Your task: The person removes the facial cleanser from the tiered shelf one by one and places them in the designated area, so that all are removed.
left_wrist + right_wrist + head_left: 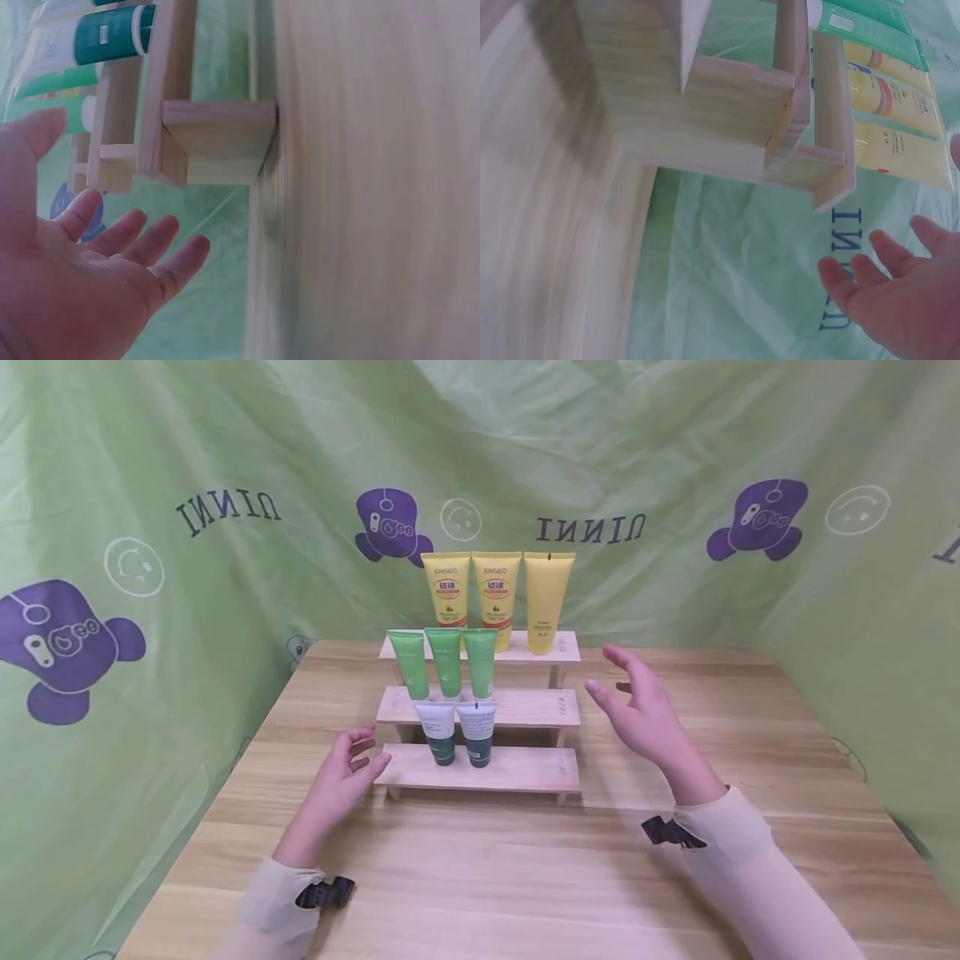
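Observation:
A three-step wooden display rack (525,770) stands on the table. Three yellow tubes (550,602) line its top step, three green tubes (446,662) the middle step, and two white-and-dark-green tubes (477,733) the lowest. My left hand (347,779) is beside the left end of the lowest step, fingers relaxed and holding nothing; in the left wrist view its palm and spread fingers show by the rack's side. My right hand (643,714) hovers to the right of the upper steps, fingers loosely extended, with nothing in it; the right wrist view shows it apart from the yellow tubes.
The wood-grain table (465,877) stretches in front of the rack and to both sides. A green curtain (637,435) with purple bear prints and lettering hangs behind and along both sides. A black strap (325,892) sits on the left cuff, another black strap (672,832) on the right.

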Action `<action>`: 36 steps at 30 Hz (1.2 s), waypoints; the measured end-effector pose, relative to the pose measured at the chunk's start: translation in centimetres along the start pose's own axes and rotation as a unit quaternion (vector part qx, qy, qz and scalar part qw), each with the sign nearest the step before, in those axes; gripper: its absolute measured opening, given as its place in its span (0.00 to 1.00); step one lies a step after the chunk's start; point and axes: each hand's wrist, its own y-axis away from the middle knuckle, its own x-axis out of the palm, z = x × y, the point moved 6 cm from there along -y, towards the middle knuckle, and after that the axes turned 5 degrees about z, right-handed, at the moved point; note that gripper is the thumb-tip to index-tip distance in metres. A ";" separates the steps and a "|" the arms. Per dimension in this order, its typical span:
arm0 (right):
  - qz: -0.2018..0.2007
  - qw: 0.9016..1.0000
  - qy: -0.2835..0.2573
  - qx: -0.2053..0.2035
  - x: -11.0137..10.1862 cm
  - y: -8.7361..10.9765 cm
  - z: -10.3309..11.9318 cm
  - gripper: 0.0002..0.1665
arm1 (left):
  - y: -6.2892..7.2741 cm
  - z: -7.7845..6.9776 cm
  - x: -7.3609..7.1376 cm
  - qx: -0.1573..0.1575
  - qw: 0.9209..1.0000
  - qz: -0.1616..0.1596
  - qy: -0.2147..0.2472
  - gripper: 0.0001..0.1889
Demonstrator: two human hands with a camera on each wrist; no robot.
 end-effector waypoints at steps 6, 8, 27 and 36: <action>-0.049 0.996 -0.079 0.000 0.4 -2.2 0.4 0.37 | 0.0 0.4 0.8 -0.002 0.998 0.010 0.061 0.26; -0.066 0.993 -0.093 0.005 0.5 -2.9 0.6 0.36 | 0.0 0.6 1.0 -0.007 0.998 0.014 0.061 0.27; -0.108 0.975 -0.196 0.002 2.5 -7.9 3.0 0.35 | 0.2 1.4 1.5 -0.018 0.999 0.014 0.024 0.23; -0.116 0.971 -0.206 0.022 3.0 -8.6 2.7 0.37 | 0.8 -1.5 1.5 -0.008 1.000 0.021 0.001 0.20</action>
